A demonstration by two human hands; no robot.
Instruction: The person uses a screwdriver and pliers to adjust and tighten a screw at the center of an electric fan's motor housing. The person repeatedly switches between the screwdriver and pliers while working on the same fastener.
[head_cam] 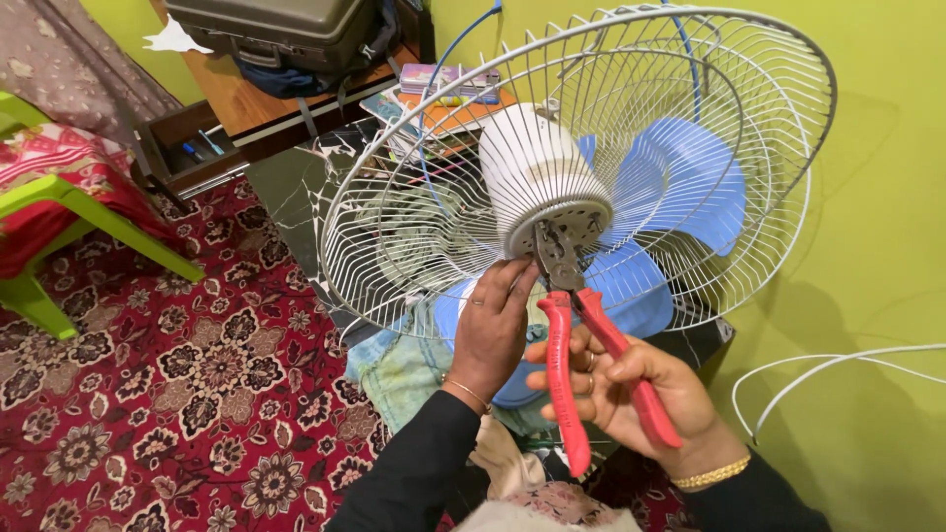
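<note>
- Fan motor housing (pixel 540 169), white and ribbed, sits at the centre of the wire fan guard (pixel 394 187), its back plate tilted toward the person.
- Red-handled pliers (pixel 576 335) bite at that plate; the right hand (pixel 631 389) is closed round both handles.
- Left hand (pixel 493 325) rests fingertips just below the plate, holding nothing.
- Risk: the pliers may slip and nip those nearby fingers, or scar a blue blade (pixel 690 177).

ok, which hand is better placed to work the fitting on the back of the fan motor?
Right, probably. The right hand already grips the red-handled pliers, whose jaws sit at the motor housing rear plate. The left hand only rests fingertips beside them, against the wire guard.
</note>
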